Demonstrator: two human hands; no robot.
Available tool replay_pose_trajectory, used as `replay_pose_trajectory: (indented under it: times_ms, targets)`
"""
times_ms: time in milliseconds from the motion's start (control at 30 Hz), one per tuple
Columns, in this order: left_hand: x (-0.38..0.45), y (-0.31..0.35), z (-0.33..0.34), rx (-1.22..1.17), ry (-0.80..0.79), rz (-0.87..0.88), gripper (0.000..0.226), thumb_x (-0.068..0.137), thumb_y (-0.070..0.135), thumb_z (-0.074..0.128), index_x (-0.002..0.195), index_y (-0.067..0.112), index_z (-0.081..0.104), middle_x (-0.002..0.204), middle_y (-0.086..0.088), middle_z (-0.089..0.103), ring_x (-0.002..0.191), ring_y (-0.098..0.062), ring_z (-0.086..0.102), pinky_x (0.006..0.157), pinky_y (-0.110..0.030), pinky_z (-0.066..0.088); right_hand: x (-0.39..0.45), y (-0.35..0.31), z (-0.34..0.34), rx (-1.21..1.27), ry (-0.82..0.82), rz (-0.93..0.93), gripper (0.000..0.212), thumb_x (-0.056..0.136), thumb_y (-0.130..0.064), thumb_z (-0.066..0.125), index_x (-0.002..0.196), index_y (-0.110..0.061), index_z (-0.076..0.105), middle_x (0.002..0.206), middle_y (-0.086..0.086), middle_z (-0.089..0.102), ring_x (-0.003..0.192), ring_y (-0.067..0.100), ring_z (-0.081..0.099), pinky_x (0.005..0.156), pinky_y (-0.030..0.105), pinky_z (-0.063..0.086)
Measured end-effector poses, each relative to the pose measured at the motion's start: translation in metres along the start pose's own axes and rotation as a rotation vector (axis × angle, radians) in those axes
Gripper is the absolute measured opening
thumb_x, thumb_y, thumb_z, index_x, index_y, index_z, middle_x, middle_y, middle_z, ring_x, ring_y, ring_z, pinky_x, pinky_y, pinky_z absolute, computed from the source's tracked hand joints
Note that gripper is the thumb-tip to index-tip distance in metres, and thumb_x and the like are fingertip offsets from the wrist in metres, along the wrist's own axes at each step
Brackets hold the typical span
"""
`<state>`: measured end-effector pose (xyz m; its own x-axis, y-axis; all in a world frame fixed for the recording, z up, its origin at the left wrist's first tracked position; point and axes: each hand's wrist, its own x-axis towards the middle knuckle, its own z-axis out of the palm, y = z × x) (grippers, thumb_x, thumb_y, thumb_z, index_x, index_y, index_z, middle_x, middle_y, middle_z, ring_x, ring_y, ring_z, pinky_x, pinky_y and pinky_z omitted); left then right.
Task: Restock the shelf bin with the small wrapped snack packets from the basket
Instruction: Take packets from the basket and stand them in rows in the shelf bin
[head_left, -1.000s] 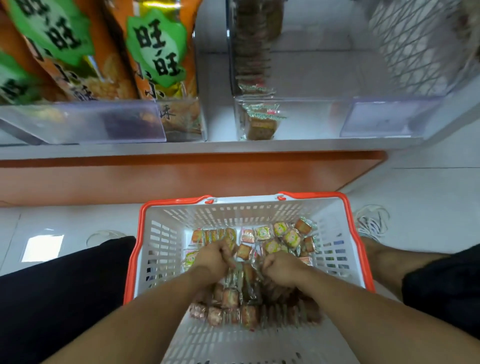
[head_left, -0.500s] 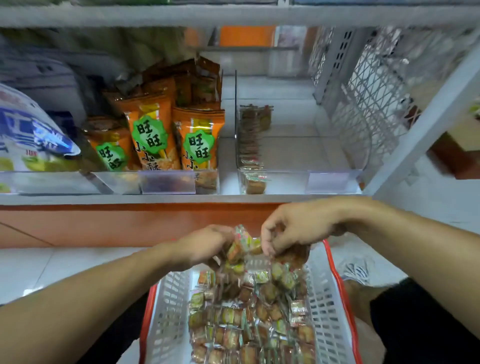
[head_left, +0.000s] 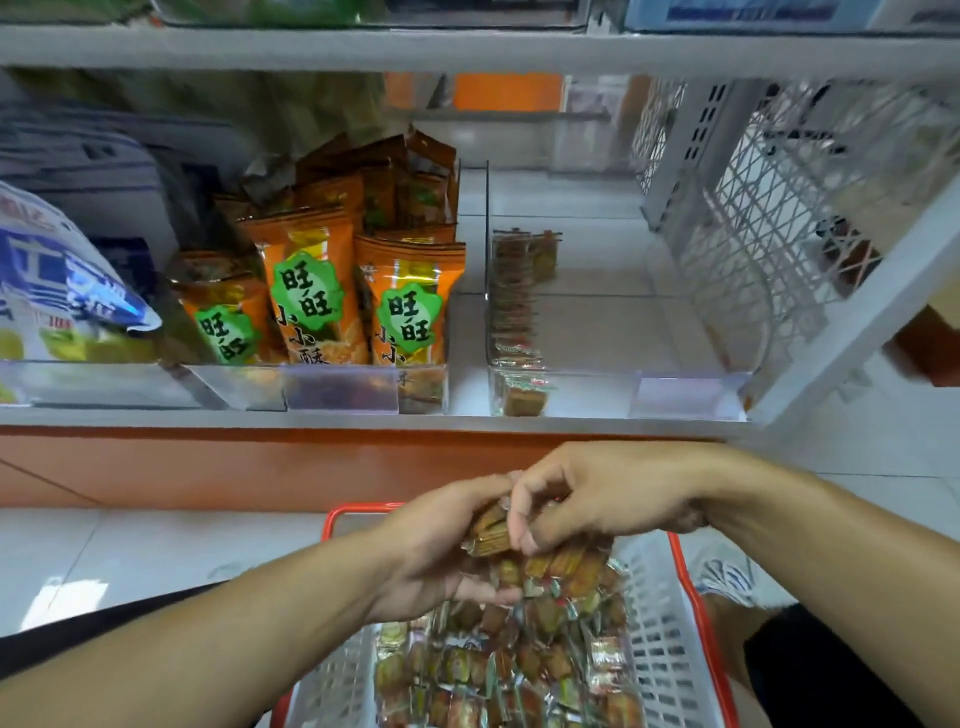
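Shelf bin (head_left: 618, 387) glare-hazed, basket (head_left: 691, 613) cropped, hands' fingers (head_left: 524, 530) hiding gripped packets (head_left: 491, 532)

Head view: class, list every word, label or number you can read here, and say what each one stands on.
"旺旺" on a green badge, middle orange snack bag; "小小酥" below it.
"旺旺" and "小小", right orange snack bag; the rest is cut off by the bin front.
"旺旺", left orange snack bag, partly hidden.
Blue-and-white bag: print blurred, unreadable.
Small wrapped packets in the basket and the clear shelf bin: too small to read.
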<state>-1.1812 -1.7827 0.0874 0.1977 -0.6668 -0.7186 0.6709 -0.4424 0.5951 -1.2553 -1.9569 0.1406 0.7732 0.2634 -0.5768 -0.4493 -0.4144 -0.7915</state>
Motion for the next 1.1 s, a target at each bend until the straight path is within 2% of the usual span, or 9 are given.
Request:
replay_pose_trajectory:
  times_ms: [133,267,400,533,633,733,867,967,1100]
  targets:
    - [0.003,0.018,-0.003,-0.089,-0.003,0.07,0.019,0.092,0.028,0.067,0.102,0.021,0.081,0.101,-0.004,0.076,0.082,-0.013,0.072,0.083,-0.034,0.06,-0.011,-0.007,-0.01,0.02,0.206,-0.129,0.013,0.085,-0.01,0.077,0.086,-0.018,0.067,0.081,-0.011,0.068,0.071,0.005,0.062,0.064,0.023,0.051]
    - [-0.003,0.035,-0.003,-0.235,0.087,0.193,0.036,0.072,0.019,0.078,0.107,0.011,0.073,0.104,-0.016,0.076,0.084,-0.022,0.073,0.069,-0.037,0.064,-0.029,-0.016,-0.026,0.085,0.456,-0.27,0.015,0.085,-0.012,0.077,0.082,-0.025,0.07,0.108,0.002,0.074,0.101,0.03,0.069,0.093,0.051,0.054]
    - [-0.014,0.043,0.008,-0.307,0.031,0.228,0.029,0.076,0.013,0.073,0.105,0.009,0.072,0.11,-0.021,0.074,0.096,-0.036,0.071,0.069,-0.045,0.062,-0.027,-0.029,-0.018,0.163,0.801,-0.58,0.013,0.087,-0.027,0.071,0.1,-0.025,0.07,0.12,-0.009,0.07,0.113,0.01,0.066,0.096,0.028,0.053]
    - [-0.024,0.055,0.014,-0.34,-0.102,0.265,0.036,0.095,0.023,0.049,0.112,0.007,0.077,0.12,-0.023,0.072,0.105,-0.036,0.072,0.081,-0.052,0.062,-0.012,-0.03,-0.001,0.151,0.769,-0.682,0.038,0.09,-0.033,0.066,0.127,-0.036,0.058,0.13,-0.01,0.063,0.119,0.012,0.062,0.093,0.022,0.051]
    - [-0.031,0.072,0.012,-0.343,-0.119,0.354,0.054,0.099,0.048,0.042,0.122,0.011,0.073,0.126,-0.024,0.069,0.114,-0.041,0.068,0.098,-0.059,0.053,-0.007,-0.033,-0.003,0.225,0.725,-0.741,0.046,0.092,-0.023,0.066,0.134,-0.036,0.052,0.14,-0.01,0.058,0.131,0.011,0.054,0.102,0.027,0.049]
    - [-0.032,0.081,0.014,-0.248,-0.093,0.436,0.065,0.094,0.067,0.05,0.128,0.014,0.069,0.129,-0.023,0.067,0.12,-0.041,0.065,0.108,-0.063,0.044,-0.003,-0.038,-0.009,0.25,0.707,-0.75,0.049,0.092,-0.015,0.064,0.138,-0.027,0.051,0.142,-0.009,0.057,0.135,0.01,0.05,0.108,0.029,0.045]
    - [-0.033,0.091,0.015,-0.06,-0.063,0.531,0.06,0.086,0.058,0.071,0.13,0.017,0.066,0.119,-0.014,0.074,0.104,-0.03,0.073,0.099,-0.051,0.052,-0.001,-0.043,-0.021,0.305,0.727,-0.734,0.041,0.091,-0.019,0.062,0.132,-0.022,0.056,0.132,-0.011,0.064,0.126,0.004,0.056,0.1,0.018,0.045]
    - [-0.028,0.092,0.013,-0.012,0.024,0.608,0.056,0.073,0.032,0.088,0.122,0.016,0.067,0.103,-0.01,0.078,0.086,-0.025,0.076,0.087,-0.046,0.057,0.002,-0.044,-0.025,0.401,0.76,-0.723,0.034,0.093,-0.028,0.059,0.127,-0.02,0.057,0.121,-0.006,0.069,0.11,0.007,0.063,0.087,0.018,0.048]
    - [-0.025,0.092,0.014,-0.077,0.135,0.657,0.057,0.063,0.024,0.092,0.115,0.016,0.069,0.105,-0.017,0.077,0.089,-0.03,0.076,0.098,-0.062,0.05,0.005,-0.044,-0.023,0.466,0.768,-0.704,0.033,0.092,-0.03,0.055,0.121,-0.015,0.053,0.1,-0.005,0.075,0.082,0.002,0.068,0.068,0.016,0.054]
